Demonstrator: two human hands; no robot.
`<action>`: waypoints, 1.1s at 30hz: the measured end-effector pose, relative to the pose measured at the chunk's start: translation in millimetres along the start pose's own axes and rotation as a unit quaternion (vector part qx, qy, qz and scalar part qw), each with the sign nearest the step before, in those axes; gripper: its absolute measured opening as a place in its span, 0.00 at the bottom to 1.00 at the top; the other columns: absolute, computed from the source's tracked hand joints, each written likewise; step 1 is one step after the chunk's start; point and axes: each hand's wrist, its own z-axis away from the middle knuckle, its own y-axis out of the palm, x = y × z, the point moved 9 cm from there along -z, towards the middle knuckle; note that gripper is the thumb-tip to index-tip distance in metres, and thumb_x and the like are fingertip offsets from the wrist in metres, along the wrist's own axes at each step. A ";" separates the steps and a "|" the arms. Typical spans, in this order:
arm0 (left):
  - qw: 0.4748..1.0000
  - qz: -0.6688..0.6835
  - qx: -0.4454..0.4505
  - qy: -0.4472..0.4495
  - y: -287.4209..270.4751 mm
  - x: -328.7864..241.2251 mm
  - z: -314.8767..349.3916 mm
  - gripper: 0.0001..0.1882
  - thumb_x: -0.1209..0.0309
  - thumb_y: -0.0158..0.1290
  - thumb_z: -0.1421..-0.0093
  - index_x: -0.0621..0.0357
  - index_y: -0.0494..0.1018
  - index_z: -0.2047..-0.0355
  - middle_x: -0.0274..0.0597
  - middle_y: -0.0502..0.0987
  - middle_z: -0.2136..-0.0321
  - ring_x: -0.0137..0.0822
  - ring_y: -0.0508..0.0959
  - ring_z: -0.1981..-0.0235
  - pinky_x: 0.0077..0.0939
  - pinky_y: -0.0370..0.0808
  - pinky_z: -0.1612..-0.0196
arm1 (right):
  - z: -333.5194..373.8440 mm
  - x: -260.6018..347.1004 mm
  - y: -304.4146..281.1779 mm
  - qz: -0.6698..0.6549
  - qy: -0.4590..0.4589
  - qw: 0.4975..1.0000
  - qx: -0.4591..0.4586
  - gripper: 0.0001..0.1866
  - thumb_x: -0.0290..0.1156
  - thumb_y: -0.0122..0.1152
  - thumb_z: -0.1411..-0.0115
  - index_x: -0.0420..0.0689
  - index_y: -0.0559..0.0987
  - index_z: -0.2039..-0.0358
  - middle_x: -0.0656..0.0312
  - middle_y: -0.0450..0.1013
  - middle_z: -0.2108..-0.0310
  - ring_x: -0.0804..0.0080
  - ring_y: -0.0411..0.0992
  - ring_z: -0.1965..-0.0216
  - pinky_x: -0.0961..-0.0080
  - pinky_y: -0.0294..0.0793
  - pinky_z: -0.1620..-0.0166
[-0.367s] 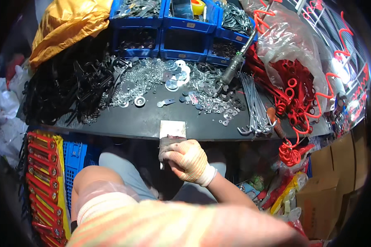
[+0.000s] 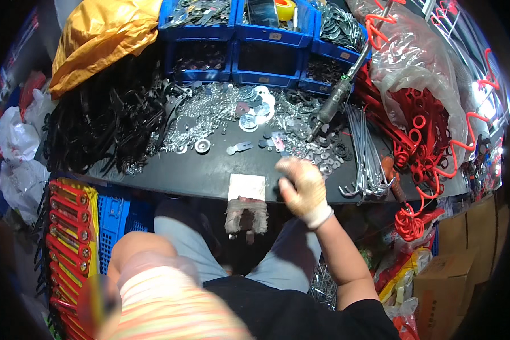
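Lifts the right hand (image 2: 305,188) off the wrapped block (image 2: 246,213), leaving it uncovered just left of that hand. Parts thumb from fingers, nothing visible between, forearm slanting forward-left toward washers (image 2: 327,163) just beyond. Raises the left hand (image 2: 178,313) close, blurred; cannot tell its grip.

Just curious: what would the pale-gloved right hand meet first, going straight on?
Probably the small, flat, dark and silvery metallic pieces on the black tabletop; depth around the right hand is unclear.
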 end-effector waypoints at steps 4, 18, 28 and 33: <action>0.990 0.047 -0.066 0.117 -31.1 14.2 14.6 0.28 0.80 0.49 0.55 0.52 0.72 0.50 0.25 0.73 0.50 0.19 0.70 0.49 0.19 0.70 0.55 | -11.1 -104.9 25.5 0.199 0.114 0.972 0.053 0.22 0.35 0.56 0.48 0.45 0.70 0.51 0.52 0.67 0.49 0.54 0.63 0.47 0.58 0.61 0.45; 0.725 -0.369 0.404 -0.419 33.8 358.0 205.2 0.14 0.62 0.51 0.46 0.57 0.74 0.63 0.50 0.72 0.58 0.50 0.73 0.58 0.43 0.68 0.54 | -33.0 -90.3 33.2 0.201 0.074 0.976 0.042 0.11 0.36 0.59 0.52 0.46 0.75 0.69 0.57 0.71 0.63 0.57 0.68 0.58 0.60 0.65 0.56; 0.753 -0.437 0.365 -0.330 18.1 324.7 194.3 0.10 0.63 0.53 0.50 0.53 0.75 0.69 0.41 0.74 0.63 0.46 0.72 0.59 0.42 0.64 0.56 | -54.3 -88.0 29.0 0.245 0.031 0.969 0.020 0.12 0.36 0.61 0.54 0.52 0.78 0.66 0.62 0.73 0.63 0.62 0.69 0.57 0.61 0.64 0.54; 0.833 -0.391 0.276 -0.277 7.5 271.1 163.1 0.11 0.67 0.56 0.52 0.52 0.73 0.67 0.40 0.74 0.63 0.44 0.73 0.58 0.41 0.65 0.53 | -96.0 -125.3 60.4 0.296 0.009 0.947 0.122 0.12 0.29 0.56 0.52 0.53 0.80 0.65 0.61 0.75 0.62 0.61 0.70 0.59 0.65 0.68 0.54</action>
